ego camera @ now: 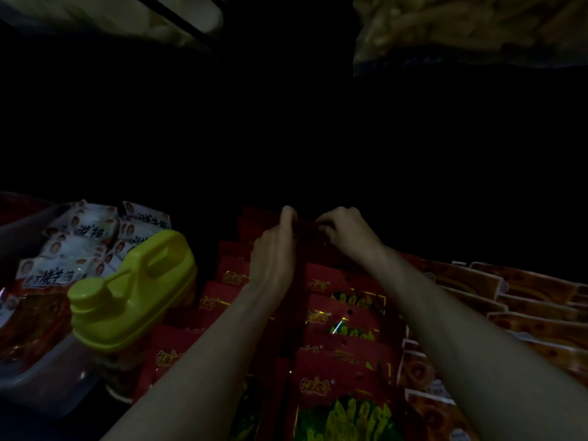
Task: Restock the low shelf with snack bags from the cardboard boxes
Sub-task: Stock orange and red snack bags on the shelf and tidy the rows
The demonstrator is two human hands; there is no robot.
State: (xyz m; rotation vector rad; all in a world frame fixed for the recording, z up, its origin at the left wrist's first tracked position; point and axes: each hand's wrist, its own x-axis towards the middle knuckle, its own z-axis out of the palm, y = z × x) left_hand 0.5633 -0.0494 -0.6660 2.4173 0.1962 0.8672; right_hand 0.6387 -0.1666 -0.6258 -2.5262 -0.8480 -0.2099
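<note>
Dimly, the left hand (pixel 274 249) and right hand (pixel 345 232) apparently pinch a red snack bag (pixel 307 230) at twelve o'clock of the red rows (pixel 343 316).

Two hands (pixel 273 249), one yellow-green plastic jug (pixel 133 291), two rows of red snack bags (pixel 343 316), their number untellable in the dark.

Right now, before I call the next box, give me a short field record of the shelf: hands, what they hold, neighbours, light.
left hand: grips the top edge of a red snack bag at the back of the rows
right hand: pinches the same bag's top edge
red bag rows: overlapping, running front to back under both forearms
left side: yellow-green jug, white packets behind it
right side: orange packs in overlapping rows
light: very dim; back of shelf not readable
</note>
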